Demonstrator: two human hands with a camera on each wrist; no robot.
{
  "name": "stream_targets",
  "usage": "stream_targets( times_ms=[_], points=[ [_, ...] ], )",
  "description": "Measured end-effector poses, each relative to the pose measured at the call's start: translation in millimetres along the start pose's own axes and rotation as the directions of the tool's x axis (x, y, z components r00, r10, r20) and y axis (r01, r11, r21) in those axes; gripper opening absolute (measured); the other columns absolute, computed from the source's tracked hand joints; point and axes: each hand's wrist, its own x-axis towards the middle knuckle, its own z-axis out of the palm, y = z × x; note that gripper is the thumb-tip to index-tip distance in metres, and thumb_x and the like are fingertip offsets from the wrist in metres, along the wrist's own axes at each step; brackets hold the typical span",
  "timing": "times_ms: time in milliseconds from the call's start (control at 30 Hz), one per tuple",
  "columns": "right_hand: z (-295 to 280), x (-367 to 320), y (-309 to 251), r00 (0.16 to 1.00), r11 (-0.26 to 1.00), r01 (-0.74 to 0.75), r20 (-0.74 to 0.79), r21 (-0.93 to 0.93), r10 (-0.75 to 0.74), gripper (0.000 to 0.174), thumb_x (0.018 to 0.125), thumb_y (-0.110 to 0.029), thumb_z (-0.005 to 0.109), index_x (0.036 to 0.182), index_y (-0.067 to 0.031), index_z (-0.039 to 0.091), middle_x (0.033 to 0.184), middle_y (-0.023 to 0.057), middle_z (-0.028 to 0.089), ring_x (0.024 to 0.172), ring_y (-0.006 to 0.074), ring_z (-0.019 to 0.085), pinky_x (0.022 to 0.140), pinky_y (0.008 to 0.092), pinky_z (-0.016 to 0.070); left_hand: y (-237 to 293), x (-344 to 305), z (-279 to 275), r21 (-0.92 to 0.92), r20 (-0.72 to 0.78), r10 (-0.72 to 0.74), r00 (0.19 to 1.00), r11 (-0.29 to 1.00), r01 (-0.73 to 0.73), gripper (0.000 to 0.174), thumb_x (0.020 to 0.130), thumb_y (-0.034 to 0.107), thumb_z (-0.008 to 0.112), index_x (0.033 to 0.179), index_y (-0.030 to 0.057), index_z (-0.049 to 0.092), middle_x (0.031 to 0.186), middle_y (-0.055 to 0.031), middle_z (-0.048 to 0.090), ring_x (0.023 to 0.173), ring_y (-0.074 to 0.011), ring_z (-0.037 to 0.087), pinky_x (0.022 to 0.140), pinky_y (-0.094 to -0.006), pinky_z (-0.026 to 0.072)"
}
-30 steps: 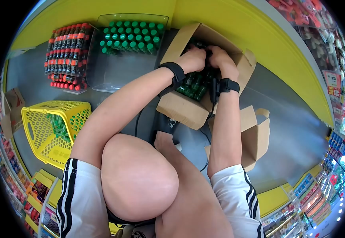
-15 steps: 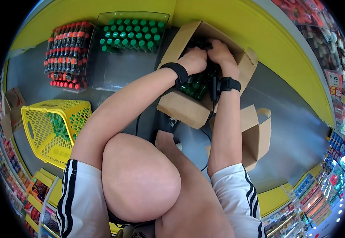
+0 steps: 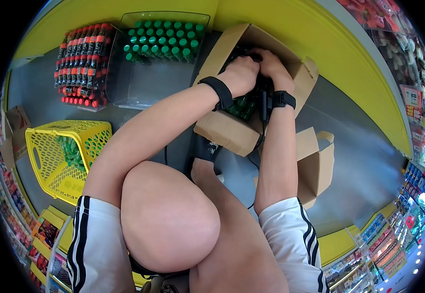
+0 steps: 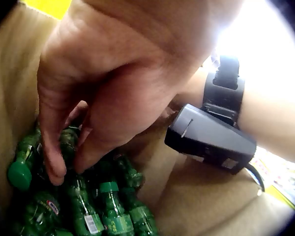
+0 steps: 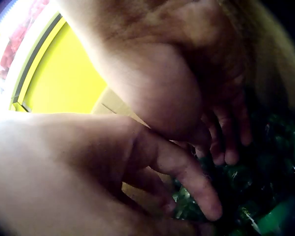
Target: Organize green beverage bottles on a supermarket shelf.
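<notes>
Both hands reach into an open cardboard box (image 3: 229,136) of small green bottles (image 3: 243,108). The left hand (image 3: 242,75) hangs over the bottles. In the left wrist view its thumb and a finger point down, tips apart, right at the top of one green bottle (image 4: 83,206). The right hand (image 3: 272,66) is beside it, toward the box's right side. Its fingers (image 5: 229,147) hang slightly bent among dark green bottles in the right wrist view, with no bottle showing between them. Caps and labels show on several bottles (image 4: 117,214).
A clear bin (image 3: 146,88) partly filled with green-capped bottles stands left of the box. Beside it are stacked red-capped bottles (image 3: 78,68). A yellow basket (image 3: 51,168) holds green bottles. Another open carton (image 3: 317,168) lies at right. A yellow panel (image 3: 329,53) runs behind the box.
The right hand has reached a little farther toward the back of the box. The left hand has shifted slightly right, closer to it. The view has tilted slightly.
</notes>
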Motion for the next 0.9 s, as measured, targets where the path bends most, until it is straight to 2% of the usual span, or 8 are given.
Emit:
stream_targets(
  times_ms=[200,300,367,500,567,700,800,900],
  points=[
    [-3,-6,-2,0.996,0.996,0.086,0.001,-0.033,-0.086,0.047,0.093,-0.008,0.069,0.14,-0.0173,0.068,0.141,0.0187,0.067,0.132,0.0365,0.063,0.11,0.0435,0.0514,0,-2,-18,-0.019,-0.06,0.06,0.996,0.998,-0.061,0.021,0.086,-0.005,0.058,0.102,-0.0037,0.071,0.102,-0.0275,0.073,0.101,-0.0448,0.072,0.089,-0.052,0.0589],
    [-9,-12,-10,0.998,1.0,0.015,0.06,0.022,-0.017,0.049,0.092,-0.011,0.071,0.141,-0.0166,0.067,0.14,0.0189,0.068,0.132,0.0368,0.063,0.109,0.0436,0.0512,7,-6,-27,-0.039,-0.082,0.054,0.995,0.998,-0.057,0.017,0.084,-0.006,0.059,0.097,-0.004,0.071,0.099,-0.0272,0.073,0.101,-0.0443,0.072,0.087,-0.0513,0.0586],
    [-11,-9,-6,0.993,0.999,0.013,0.114,0.029,-0.017,0.051,0.091,-0.014,0.073,0.142,-0.0147,0.065,0.14,0.0193,0.068,0.13,0.036,0.065,0.108,0.043,0.0514,11,-9,-31,0.06,-0.105,0.106,0.989,0.993,-0.1,0.02,0.085,0.002,0.065,0.099,-0.0013,0.079,0.102,-0.0243,0.076,0.103,-0.038,0.074,0.09,-0.0447,0.0614],
    [-6,2,13,0.989,0.993,0.038,0.136,0.11,-0.053,0.049,0.093,-0.015,0.07,0.142,-0.0117,0.065,0.139,0.0198,0.069,0.127,0.0347,0.066,0.106,0.0429,0.0517,14,-19,-35,0.101,-0.129,0.151,0.98,0.985,-0.138,0.021,0.083,0.0,0.066,0.098,-0.0007,0.08,0.101,-0.0238,0.077,0.104,-0.0378,0.074,0.09,-0.0436,0.0618],
    [-12,-10,1,0.988,0.998,0.012,0.153,0.063,-0.021,0.045,0.096,-0.018,0.066,0.141,-0.0096,0.066,0.137,0.0177,0.071,0.121,0.0312,0.069,0.103,0.042,0.053,14,-27,-37,0.081,-0.131,0.174,0.976,0.983,-0.165,0.016,0.083,-0.006,0.061,0.096,-0.0041,0.071,0.099,-0.0274,0.07,0.095,-0.0441,0.07,0.084,-0.0486,0.0592],
    [-15,-19,-6,0.982,0.994,-0.026,0.191,0.108,0.005,0.04,0.098,-0.018,0.063,0.136,-0.0085,0.069,0.128,0.0146,0.075,0.109,0.0258,0.072,0.095,0.0383,0.0552,16,-41,-43,0.024,-0.16,0.136,0.978,0.991,-0.134,0.015,0.084,-0.005,0.062,0.096,-0.0047,0.07,0.101,-0.0284,0.069,0.095,-0.0442,0.07,0.083,-0.0487,0.0596],
    [-26,-34,-27,0.985,0.989,-0.057,0.17,0.133,0.034,0.032,0.099,-0.015,0.061,0.127,-0.0064,0.073,0.112,0.0112,0.076,0.094,0.0188,0.071,0.085,0.0329,0.0557,15,-52,-54,0.037,-0.166,0.183,0.969,0.983,-0.179,0.016,0.086,-0.003,0.064,0.102,-0.0032,0.068,0.102,-0.0277,0.067,0.094,-0.0426,0.07,0.081,-0.0483,0.0602],
    [-26,-40,-25,0.989,0.965,0.026,0.131,0.26,-0.062,0.027,0.099,-0.011,0.058,0.122,-0.0052,0.073,0.108,0.0097,0.076,0.091,0.0178,0.069,0.083,0.0332,0.0556,12,-59,-55,0.012,-0.239,0.207,0.949,0.978,-0.21,0.022,0.087,-0.004,0.064,0.108,-0.0018,0.064,0.101,-0.0267,0.067,0.094,-0.0424,0.069,0.08,-0.0496,0.059]
  ],
)
